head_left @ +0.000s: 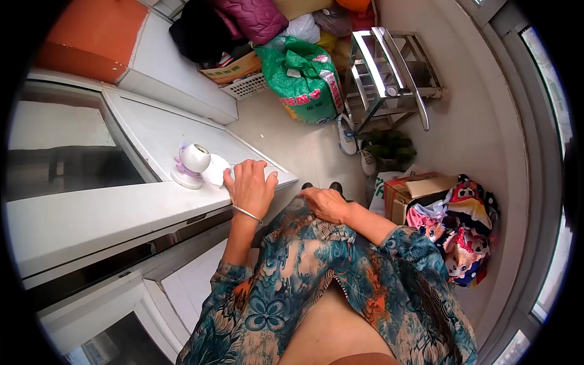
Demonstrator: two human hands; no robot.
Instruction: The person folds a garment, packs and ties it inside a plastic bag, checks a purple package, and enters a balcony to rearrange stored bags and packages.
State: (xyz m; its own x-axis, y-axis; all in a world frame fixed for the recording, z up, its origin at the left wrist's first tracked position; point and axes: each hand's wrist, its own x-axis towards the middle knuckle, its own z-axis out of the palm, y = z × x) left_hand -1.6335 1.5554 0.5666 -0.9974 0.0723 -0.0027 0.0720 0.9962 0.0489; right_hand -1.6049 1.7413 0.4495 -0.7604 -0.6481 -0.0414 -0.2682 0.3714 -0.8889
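Observation:
My left hand [249,187], a bracelet on its wrist, is over the edge of a white ledge [121,210]. Its fingers are apart and slightly bent, and I see nothing held in them. Beside its outermost finger is a small white flat piece [215,171]; whether they touch is hard to tell. Just left of that stands a white ornament [196,159] with a round head, a purple figure on its side and a round base. My right hand [326,204] is in front of my patterned clothing [292,261], fingers loosely bent and apart, holding nothing visible.
A green printed bag [304,85] stands on the floor ahead, near a metal-framed stool [389,73] and shoes [347,135]. To my right are a cardboard box [404,198] and a patterned cloth pile [465,237]. A glass pane [73,146] is at the left.

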